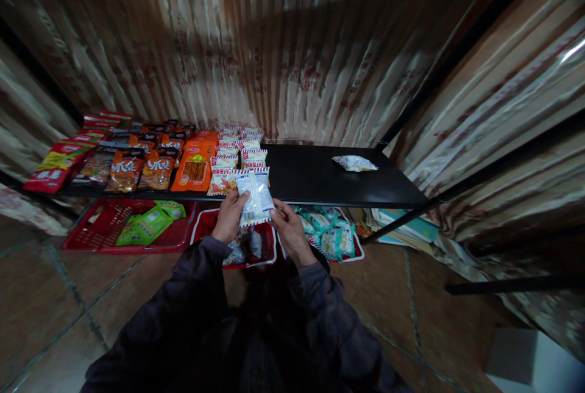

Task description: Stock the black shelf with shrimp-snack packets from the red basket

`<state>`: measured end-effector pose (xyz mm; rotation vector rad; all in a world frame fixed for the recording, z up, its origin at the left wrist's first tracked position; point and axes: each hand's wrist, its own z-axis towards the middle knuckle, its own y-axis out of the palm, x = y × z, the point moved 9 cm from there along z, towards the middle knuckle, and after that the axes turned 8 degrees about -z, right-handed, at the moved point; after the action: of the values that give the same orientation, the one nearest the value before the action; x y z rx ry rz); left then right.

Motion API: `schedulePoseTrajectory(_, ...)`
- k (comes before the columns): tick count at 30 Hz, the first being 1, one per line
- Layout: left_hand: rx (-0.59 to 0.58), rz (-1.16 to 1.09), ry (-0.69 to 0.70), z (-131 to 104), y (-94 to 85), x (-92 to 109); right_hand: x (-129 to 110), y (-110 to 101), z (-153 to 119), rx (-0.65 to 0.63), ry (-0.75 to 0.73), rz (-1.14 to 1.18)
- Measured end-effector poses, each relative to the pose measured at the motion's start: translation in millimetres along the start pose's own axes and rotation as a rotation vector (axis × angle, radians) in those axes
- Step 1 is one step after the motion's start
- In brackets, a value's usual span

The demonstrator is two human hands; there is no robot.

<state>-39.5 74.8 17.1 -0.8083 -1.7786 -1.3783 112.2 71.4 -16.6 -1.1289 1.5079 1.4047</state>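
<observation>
Dark jacket sleeves (347, 326) are closest to the camera, reaching up from about 7 and 5 o'clock, and the bare hands at the end of them are sharing one white snack packet (256, 189). So that packet's the middle of my clock. It's back side up, barcode and small print showing, with a red-and-blue striped edge. Left hand (228, 219) is at 8 o'clock, pinching the lower edge with the thumb on top; its other fingers are mostly hidden. Right hand (292, 231) is at 4 o'clock, curled in with its fingertips at the lower corner.

Packet's at the front edge of a black shelf (301, 173), overlapping the white-and-red snack packets (222, 183) lined up at 11 o'clock. Can't tell if it actually touches them. Around 10 there's an orange snack bag (192, 173) with brown sticks in its window, then orange-and-black snack bags (123, 173) and red-and-yellow bags (55, 167) out toward 9. One loose white packet (355, 163) is lying between 2 and 3, well apart from the rest.

Down below: red basket (98, 240) with green packets (148, 225) past 8 o'clock, another red basket (273, 250) at 6 with whitish packets (237, 250) (pretty dim), and teal-and-white packets (336, 239) in a third basket (359, 251) near 4. Striped curtain (292, 64) fills 12, tiled floor (388, 314) toward 5.
</observation>
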Motion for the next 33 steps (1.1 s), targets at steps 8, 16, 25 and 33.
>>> schedulePoseTrajectory(8,0.043,0.015,-0.025,-3.9,-8.5,-4.4,1.3,-5.2,-3.1,-0.029,-0.074,-0.084)
schedulePoseTrajectory(16,-0.01,0.022,0.003,-6.5,-0.4,-3.9,-1.7,-11.4,-4.3,0.037,-0.158,-0.115)
schedulePoseTrajectory(25,-0.024,-0.008,0.046,-9.3,0.8,-1.0,-9.7,-13.7,-10.6,0.077,-0.297,-0.248)
schedulePoseTrajectory(33,-0.121,-0.036,0.102,-10.5,12.1,0.5,-13.4,-19.9,-13.6,0.117,-0.348,-0.34)
